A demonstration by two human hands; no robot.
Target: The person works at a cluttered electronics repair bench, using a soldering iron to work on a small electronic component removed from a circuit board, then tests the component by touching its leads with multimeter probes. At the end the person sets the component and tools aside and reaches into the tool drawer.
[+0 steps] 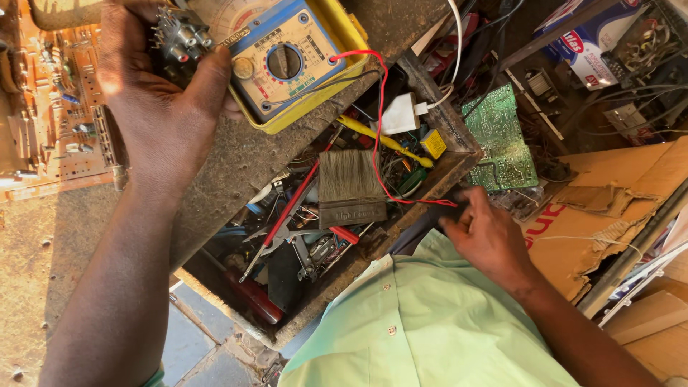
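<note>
left hand closed on jack block, touching meter | right hand pinches red lead, below-right of meter | lead runs up-left to meter | brush between, in drawer

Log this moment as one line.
left hand: holds connector block | right hand: grips red lead | meter: on bench
</note>
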